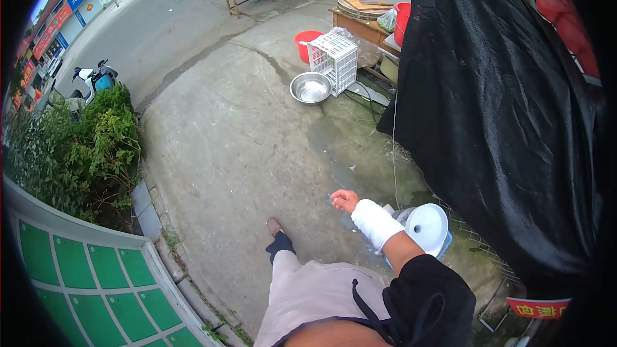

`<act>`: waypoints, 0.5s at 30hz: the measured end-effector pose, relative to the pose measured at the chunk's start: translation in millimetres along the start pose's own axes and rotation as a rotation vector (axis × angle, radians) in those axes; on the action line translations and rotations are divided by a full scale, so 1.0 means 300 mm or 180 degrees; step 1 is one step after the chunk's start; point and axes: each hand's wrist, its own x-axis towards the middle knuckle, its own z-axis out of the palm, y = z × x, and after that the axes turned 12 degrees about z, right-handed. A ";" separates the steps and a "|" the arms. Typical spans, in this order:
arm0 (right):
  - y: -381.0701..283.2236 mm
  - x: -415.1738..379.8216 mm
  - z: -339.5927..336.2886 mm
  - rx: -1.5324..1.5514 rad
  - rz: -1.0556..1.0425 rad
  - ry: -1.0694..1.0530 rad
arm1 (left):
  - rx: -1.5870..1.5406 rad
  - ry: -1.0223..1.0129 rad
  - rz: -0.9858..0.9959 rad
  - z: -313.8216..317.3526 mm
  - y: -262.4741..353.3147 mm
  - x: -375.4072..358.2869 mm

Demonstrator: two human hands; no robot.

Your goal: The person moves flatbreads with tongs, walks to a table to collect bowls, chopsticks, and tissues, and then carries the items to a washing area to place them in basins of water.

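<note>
My right hand (345,200) is held out over the concrete ground, its fingers curled together; whatever they hold, if anything, is too small to name. A white sleeve cover (380,223) wraps the forearm above it. Beside that forearm, a white basin (427,227) with a dark spot in its middle sits over a blue container (445,245). The hand is apart from both. My left hand is out of view.
A steel bowl (311,88), a white plastic crate (340,58) and a red bucket (306,45) stand ahead. Black sheeting (495,103) hangs at the right. Bushes (96,148) and green panels (106,266) line the left. A cutting board (364,2) lies on a table.
</note>
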 end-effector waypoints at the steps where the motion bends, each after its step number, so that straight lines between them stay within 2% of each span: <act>1: -0.023 0.110 -0.007 0.0086 -0.0140 0.0172 | -0.0165 0.0019 -0.0032 -0.092 0.102 0.073; 3: -0.024 0.291 -0.037 0.0051 0.0134 0.0699 | -0.0432 0.0053 0.0014 -0.304 0.355 0.209; 5: 0.018 0.408 -0.047 0.0632 0.1153 0.1521 | -0.0766 0.0120 -0.0014 -0.527 0.601 0.342; 6: 0.126 0.474 -0.068 0.0722 0.1546 0.1741 | -0.0978 0.0168 0.0025 -0.648 0.729 0.409; 7: 0.191 0.516 -0.098 0.0185 0.2240 0.1582 | -0.1211 0.0204 0.0093 -0.770 0.866 0.506; 9: 0.315 0.547 -0.148 0.0059 0.3191 0.0866 | -0.1572 0.0330 0.0688 -1.004 1.244 0.718; 10: 0.441 0.591 -0.154 0.0825 0.3231 0.1097 | -0.1777 0.0890 0.1132 -1.088 1.709 0.504; 11: 0.483 0.604 -0.161 0.0474 0.3014 0.0813 | -0.1427 0.0844 0.1936 -1.177 1.989 0.601; 13: 0.472 0.669 -0.185 0.0833 0.3068 0.0860 | -0.1158 0.0878 0.2775 -1.304 2.629 0.545; 15: 0.385 0.790 -0.221 0.2280 0.3542 0.1489 | -0.1322 0.0587 0.3394 -1.387 3.135 0.514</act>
